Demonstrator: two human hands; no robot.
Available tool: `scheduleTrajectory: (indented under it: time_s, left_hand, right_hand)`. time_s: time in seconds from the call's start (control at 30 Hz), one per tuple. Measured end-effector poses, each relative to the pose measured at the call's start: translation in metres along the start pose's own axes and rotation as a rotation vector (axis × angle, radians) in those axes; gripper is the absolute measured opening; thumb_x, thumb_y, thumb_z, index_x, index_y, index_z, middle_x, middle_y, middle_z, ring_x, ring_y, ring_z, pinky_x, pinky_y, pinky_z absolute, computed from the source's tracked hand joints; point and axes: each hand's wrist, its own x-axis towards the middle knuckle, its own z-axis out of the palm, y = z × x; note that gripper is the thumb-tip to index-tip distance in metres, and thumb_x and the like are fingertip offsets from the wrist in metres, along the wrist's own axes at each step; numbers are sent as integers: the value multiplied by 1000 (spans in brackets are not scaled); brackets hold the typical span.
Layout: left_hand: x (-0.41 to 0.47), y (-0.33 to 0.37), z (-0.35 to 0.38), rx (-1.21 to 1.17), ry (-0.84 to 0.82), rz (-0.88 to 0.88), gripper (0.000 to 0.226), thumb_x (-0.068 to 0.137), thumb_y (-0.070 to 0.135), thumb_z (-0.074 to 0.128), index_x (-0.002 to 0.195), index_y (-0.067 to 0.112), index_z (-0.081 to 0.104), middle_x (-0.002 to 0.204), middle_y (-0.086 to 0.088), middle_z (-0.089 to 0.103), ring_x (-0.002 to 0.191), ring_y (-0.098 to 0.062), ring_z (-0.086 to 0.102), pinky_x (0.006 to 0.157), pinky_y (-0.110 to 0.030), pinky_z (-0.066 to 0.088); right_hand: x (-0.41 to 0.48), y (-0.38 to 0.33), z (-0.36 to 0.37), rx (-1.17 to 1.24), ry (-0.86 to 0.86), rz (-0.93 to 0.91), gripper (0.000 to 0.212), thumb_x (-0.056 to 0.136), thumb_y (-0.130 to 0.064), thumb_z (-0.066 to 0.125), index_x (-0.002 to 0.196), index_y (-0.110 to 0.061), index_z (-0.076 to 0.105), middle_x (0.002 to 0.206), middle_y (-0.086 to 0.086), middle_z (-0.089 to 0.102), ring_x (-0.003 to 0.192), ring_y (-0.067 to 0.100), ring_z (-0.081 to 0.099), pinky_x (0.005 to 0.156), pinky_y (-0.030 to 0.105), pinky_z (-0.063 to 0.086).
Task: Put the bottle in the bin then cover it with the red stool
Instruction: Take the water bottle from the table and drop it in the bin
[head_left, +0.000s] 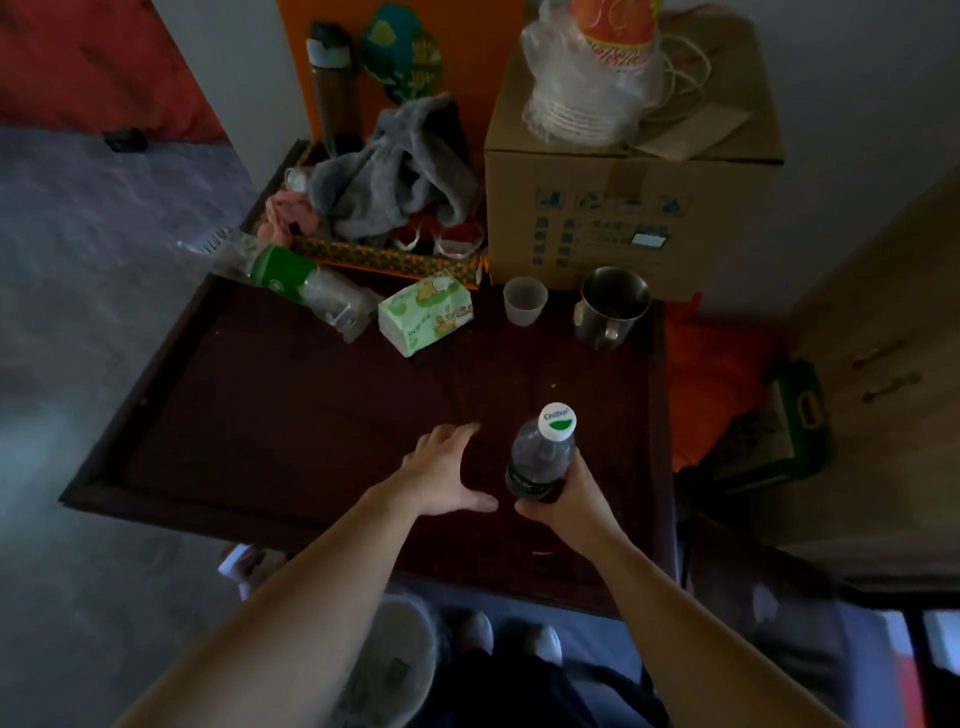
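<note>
A clear bottle with a white and green cap stands upright above the dark wooden table, near its front right. My right hand is wrapped around the bottle's lower half. My left hand hovers just left of it, palm down, fingers spread, holding nothing. A pale round bin shows on the floor under the table's front edge, partly hidden by my left forearm. Something red-orange sits low at the table's right side; I cannot tell whether it is the stool.
At the back of the table stand a cardboard box topped with stacked cups, a metal mug, a small plastic cup, a tissue pack, a lying green-labelled bottle and a tray of clothes. A wooden cabinet is right.
</note>
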Motion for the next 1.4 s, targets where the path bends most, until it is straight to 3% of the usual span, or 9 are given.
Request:
scheduleTrajectory:
  time_s: [0.17, 0.43, 0.63, 0.8, 0.93, 1.1, 1.17, 1.3, 1.4]
  left_hand:
    - [11, 0, 2, -40, 1, 15, 107, 68, 48, 80, 152, 31, 15, 159, -1, 16, 145, -24, 18, 115, -47, 27]
    - [18, 3, 5, -98, -18, 40, 110, 65, 48, 82, 151, 33, 15, 158, 2, 16, 146, -24, 17, 114, -48, 31]
    - [20, 5, 2, -147, -30, 86, 112, 62, 46, 84, 151, 34, 17, 158, 4, 16, 146, -22, 16, 114, -47, 31]
    - [16, 8, -2, -161, -29, 144, 114, 59, 46, 86, 150, 34, 19, 156, 4, 20, 145, -22, 19, 114, -48, 31]
    - [9, 10, -4, -156, -31, 184, 117, 56, 49, 87, 150, 36, 18, 157, 5, 20, 145, -22, 20, 114, -49, 31]
    - [-8, 22, -6, -176, -11, 228, 119, 55, 47, 88, 150, 36, 17, 157, 6, 19, 145, -20, 20, 115, -47, 30]
    - [-17, 27, -5, -180, -3, 241, 118, 54, 46, 88, 149, 37, 18, 157, 6, 19, 144, -19, 22, 115, -47, 30]
    - [-34, 35, 1, -193, 18, 264, 118, 53, 46, 89, 148, 37, 20, 156, 6, 21, 144, -19, 23, 115, -48, 30]
    - [-50, 41, 7, -199, 24, 274, 118, 54, 46, 89, 148, 38, 18, 156, 6, 21, 145, -19, 22, 116, -48, 30]
  right_hand:
    - [6, -1, 2, 66, 21, -17, 85, 61, -23, 89, 127, -41, 39, 122, -16, 57, 113, 5, 55, 91, 21, 42]
    - [13, -4, 1, 102, -3, -19, 69, 66, -22, 87, 113, -44, 42, 106, -21, 60, 107, 5, 60, 87, 19, 44]
    - [13, -11, -2, 153, -6, -23, 72, 64, -24, 88, 119, -43, 44, 107, -21, 63, 105, 2, 61, 88, 20, 47]
    - [7, -19, -8, 167, -9, -42, 77, 65, -22, 88, 122, -43, 41, 102, -26, 59, 95, -8, 56, 81, 11, 41]
    - [-3, -22, -12, 157, -6, -64, 80, 63, -22, 88, 127, -40, 43, 101, -25, 60, 97, -5, 57, 84, 14, 41]
    - [-21, -26, -19, 156, -9, -105, 75, 64, -22, 88, 122, -41, 45, 99, -24, 62, 93, -10, 58, 75, 7, 43]
    - [-30, -27, -21, 143, -21, -127, 77, 62, -26, 89, 125, -38, 47, 103, -22, 64, 96, -8, 59, 80, 10, 45]
    - [-47, -23, -25, 131, -44, -155, 90, 51, -40, 89, 132, -34, 50, 113, -13, 69, 105, 2, 64, 95, 30, 52]
    - [-65, -18, -28, 122, -49, -172, 92, 49, -41, 89, 132, -31, 50, 112, -14, 68, 105, 2, 64, 96, 31, 52]
